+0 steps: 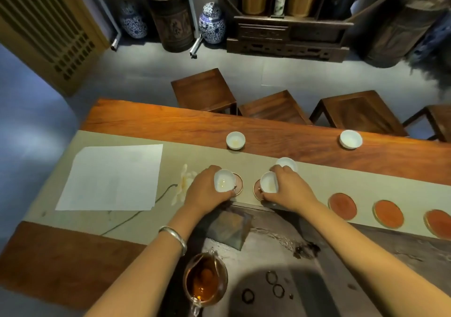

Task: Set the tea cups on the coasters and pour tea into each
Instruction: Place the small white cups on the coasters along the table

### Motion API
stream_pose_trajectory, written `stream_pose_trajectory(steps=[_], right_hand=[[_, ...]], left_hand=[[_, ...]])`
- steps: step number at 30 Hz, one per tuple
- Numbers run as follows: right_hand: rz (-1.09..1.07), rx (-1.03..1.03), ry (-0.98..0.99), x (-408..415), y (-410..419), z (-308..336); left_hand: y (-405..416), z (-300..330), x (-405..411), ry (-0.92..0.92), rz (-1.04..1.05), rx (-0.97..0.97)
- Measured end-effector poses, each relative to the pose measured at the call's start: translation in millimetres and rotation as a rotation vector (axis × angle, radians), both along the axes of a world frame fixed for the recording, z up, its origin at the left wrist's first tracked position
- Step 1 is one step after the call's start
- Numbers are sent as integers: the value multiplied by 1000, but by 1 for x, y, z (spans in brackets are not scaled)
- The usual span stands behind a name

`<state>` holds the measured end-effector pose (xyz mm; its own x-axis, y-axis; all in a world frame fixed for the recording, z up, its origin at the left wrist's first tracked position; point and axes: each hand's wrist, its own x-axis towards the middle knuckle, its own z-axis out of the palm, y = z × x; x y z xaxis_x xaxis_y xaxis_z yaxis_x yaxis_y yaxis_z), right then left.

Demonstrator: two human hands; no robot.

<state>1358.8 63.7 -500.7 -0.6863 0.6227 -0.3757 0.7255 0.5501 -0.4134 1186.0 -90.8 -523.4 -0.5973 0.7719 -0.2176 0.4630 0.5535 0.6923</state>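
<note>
My left hand (203,189) grips a white tea cup (224,181), tilted over a round red coaster (238,185). A second white cup (269,183) is gripped by my right hand (289,188), tilted above another coaster (257,189). Just behind my right hand a third cup (287,163) stands on the runner. Two more cups (235,140) (351,139) sit farther back on the bare wood. Three bare red coasters (342,205) (388,213) (438,220) lie to the right. A glass pitcher of amber tea (205,280) stands near me.
A white sheet of paper (109,177) lies on the beige runner (317,177) at left. A dark stone tea tray (280,268) with a folded cloth (229,226) is in front of me. Wooden stools (205,91) line the table's far side.
</note>
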Motion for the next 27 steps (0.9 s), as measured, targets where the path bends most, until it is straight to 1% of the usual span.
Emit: stream_pose_trajectory(steps=[5,10,17,23,27], right_hand=[[2,11,-60,-20,-1,-21],[11,-12,-89,-20,-1,-38],[32,-11,-135,-21,1,-47],[21,30,-162,-23,2,-50],[41,31,-179,-22,2,-50]], left_hand=[[11,-24,-11,-12,-45,-57],[17,-39,-15,-16,-79,-106],[25,-46,-14,-12,-117,-123],[32,-47,-8,24,-155,-134],[33,-48,-4,24,-146,-131]])
